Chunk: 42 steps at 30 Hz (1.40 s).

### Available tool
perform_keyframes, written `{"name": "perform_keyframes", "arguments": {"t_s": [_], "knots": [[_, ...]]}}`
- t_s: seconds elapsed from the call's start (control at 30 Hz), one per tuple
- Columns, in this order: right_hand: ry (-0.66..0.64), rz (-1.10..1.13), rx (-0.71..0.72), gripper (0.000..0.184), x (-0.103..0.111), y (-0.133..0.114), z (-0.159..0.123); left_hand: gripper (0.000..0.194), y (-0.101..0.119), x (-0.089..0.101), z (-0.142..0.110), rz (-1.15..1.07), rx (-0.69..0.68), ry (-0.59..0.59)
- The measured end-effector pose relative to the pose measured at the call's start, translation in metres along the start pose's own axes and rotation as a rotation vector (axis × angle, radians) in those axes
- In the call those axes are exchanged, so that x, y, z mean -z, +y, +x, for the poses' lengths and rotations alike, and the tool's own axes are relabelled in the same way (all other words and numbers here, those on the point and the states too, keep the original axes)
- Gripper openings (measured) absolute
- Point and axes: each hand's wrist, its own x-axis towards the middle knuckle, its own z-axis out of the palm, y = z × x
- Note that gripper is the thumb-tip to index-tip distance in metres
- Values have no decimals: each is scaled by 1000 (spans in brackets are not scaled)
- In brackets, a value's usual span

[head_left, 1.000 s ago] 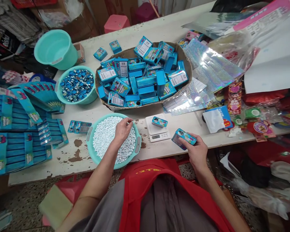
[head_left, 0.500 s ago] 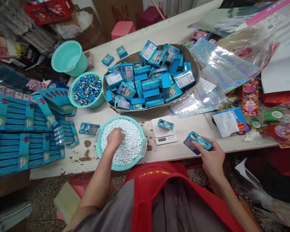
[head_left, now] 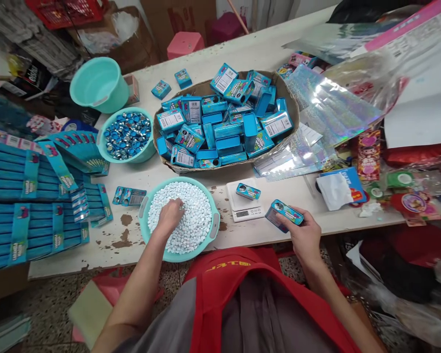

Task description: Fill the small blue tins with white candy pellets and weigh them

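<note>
My left hand point(head_left: 170, 215) is sunk at the fingertips into small white candies point(head_left: 191, 220), its fingers curled closed around some of them. The candies fill a turquoise basin point(head_left: 215, 223) close to my body. In my right hand point(head_left: 306, 233) is a blue printed candy tin point(head_left: 284, 214), held tilted over the table edge with a round hole at its far end. Another such tin point(head_left: 248, 191) lies on a small white digital scale point(head_left: 242, 211), between the basin and my right hand.
A cardboard tray point(head_left: 297, 117) heaped with blue tins stands behind the basin. To its left, a turquoise bowl point(head_left: 152, 142) holds metal caps, with an empty tub point(head_left: 99, 86) behind. Stacked blue packs point(head_left: 25, 206) fill the left side; shiny plastic sheets point(head_left: 327, 103) lie right.
My right hand has brought the tin left, closer to the scale. The left hand stays in the candies, its fingers drawn in slightly. The whole view has shifted a little.
</note>
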Motion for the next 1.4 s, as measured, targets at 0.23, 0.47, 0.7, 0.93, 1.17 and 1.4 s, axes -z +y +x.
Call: {"name": "perform_keyframes", "arguments": {"t_s": [0.23,0.47,0.7,0.93,1.17,1.4], "knots": [[36,10,-12,53,7,5,2,19,-8,4,0,-51,13,28],[-5,8,-34,53,6,4,3,8,52,23,-4,-556,-248,139],[-96,33,-9,48,-2,-10,0,16,158,8,32,-377,-760,287],[-136,200,97,45,10,-25,-2,42,168,-5,42,-224,-904,97],[-145,154,153,50,-18,-43,6,34,107,33,-1,-619,-542,420],[-329,31,225,47,-58,-57,-12,40,-99,50,-82,-354,552,619]]}}
